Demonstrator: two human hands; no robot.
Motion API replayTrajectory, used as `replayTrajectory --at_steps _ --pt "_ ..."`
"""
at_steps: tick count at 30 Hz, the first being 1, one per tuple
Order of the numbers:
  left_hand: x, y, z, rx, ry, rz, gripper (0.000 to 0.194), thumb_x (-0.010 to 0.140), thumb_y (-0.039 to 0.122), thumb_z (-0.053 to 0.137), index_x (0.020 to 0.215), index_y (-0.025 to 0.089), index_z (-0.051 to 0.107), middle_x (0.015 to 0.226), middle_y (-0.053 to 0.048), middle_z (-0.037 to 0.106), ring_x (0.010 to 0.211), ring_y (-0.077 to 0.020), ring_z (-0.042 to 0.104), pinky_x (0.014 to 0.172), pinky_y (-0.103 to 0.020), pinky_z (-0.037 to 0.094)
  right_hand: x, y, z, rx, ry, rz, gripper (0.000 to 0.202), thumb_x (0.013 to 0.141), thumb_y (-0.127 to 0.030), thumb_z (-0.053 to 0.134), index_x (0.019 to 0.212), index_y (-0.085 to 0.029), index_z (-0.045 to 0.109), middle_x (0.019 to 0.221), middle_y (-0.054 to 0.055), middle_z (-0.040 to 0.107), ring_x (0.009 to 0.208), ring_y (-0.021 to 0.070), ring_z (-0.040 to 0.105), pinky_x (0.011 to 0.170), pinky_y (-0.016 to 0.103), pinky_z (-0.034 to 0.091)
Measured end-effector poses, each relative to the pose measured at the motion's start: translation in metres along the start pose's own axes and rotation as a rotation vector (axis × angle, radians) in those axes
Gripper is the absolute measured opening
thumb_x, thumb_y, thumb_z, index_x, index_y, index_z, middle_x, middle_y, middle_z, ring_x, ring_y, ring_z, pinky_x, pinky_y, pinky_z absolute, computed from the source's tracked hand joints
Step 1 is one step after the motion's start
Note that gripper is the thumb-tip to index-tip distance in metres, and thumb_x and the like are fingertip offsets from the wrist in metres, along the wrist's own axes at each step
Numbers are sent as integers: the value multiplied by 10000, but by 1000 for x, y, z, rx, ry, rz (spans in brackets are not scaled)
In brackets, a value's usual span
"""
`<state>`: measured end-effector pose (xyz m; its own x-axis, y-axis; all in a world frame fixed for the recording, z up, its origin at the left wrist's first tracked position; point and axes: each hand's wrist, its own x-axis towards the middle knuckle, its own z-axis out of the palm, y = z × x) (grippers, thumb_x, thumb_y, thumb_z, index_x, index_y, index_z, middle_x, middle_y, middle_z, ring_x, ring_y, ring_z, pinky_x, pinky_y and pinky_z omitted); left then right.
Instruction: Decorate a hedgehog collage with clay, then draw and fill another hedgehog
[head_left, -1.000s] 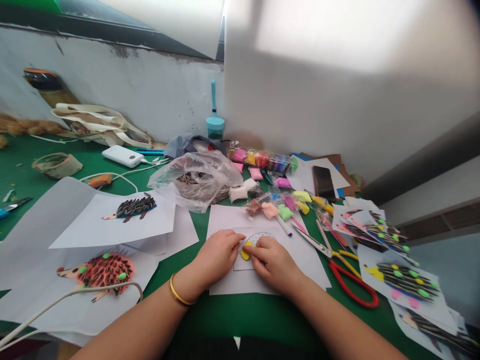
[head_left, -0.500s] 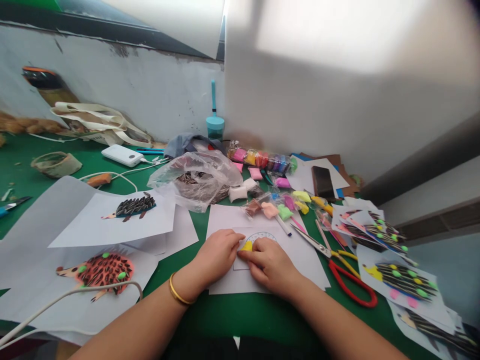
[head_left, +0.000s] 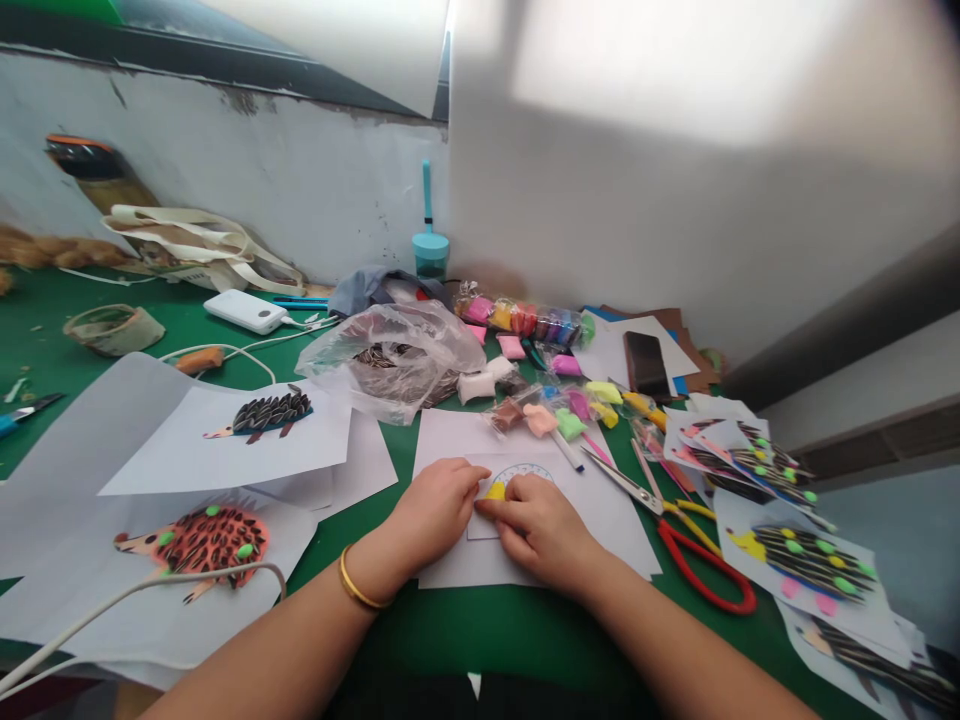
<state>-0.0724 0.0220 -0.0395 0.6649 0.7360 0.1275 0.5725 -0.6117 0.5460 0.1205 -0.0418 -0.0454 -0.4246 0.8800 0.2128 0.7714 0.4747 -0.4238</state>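
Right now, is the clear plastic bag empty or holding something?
Holding something: dark seeds show inside the clear plastic bag. How full it is, I cannot tell through the crumpled plastic.

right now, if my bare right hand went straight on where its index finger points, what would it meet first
Probably the bare left hand, just past the fingertip of the right hand; the small yellow clay-like lump shows beside that finger. Depth is unclear.

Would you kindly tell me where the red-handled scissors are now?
In the head view, the red-handled scissors lie on the right side of the green table, between the right hand and the hedgehog pictures at the right edge.
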Motion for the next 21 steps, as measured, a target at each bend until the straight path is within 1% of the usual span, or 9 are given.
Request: replayTrajectory --at_steps 2,7,11,16,18,21 --pt "0 0 0 2 3 2 295 940 159 460 1154 185 661 1016 -69 700 1007 -210 629 915 -361 498 0 0 0 1 -2 -5 385 829 -127 559 1155 -279 698 842 35 539 801 187 500 731 335 376" --pt "1 2 -1 1 -11 -16 294 945 163 459 1157 172 663 1017 -77 704 1011 -213 632 921 -364 499 -1 3 0 99 57 17 362 861 -123 526 1152 -253 698 875 49 544 822 186 511 759 337 400" --pt "1 2 -2 1 -10 -11 297 945 158 456 1159 174 662 1027 -75 703 1011 -210 631 921 -362 499 0 0 -2 52 -6 28 352 852 -147 550 1142 -273 702 875 45 535 836 194 504 775 349 389" --pt "0 2 -2 3 -10 -5 296 943 154 459 1154 181 665 1028 -66 699 1007 -206 628 915 -355 498 0 -3 -4 6 -73 37 403 829 -147 559 1184 -293 682 888 41 530 849 200 498 768 353 375" --pt "1 2 -2 5 -14 -10 296 941 152 461 1156 178 664 1031 -68 699 1010 -208 627 917 -354 497 0 -2 -3 31 -58 33 414 825 -144 558 1194 -291 674 894 41 530 852 201 499 770 354 381" --pt "1 2 -2 7 -16 -17 292 939 153 470 1157 171 663 1029 -70 699 1010 -212 628 919 -359 496 -1 2 -2 104 1 40 404 837 -137 535 1195 -267 672 902 48 536 848 197 506 776 353 397"
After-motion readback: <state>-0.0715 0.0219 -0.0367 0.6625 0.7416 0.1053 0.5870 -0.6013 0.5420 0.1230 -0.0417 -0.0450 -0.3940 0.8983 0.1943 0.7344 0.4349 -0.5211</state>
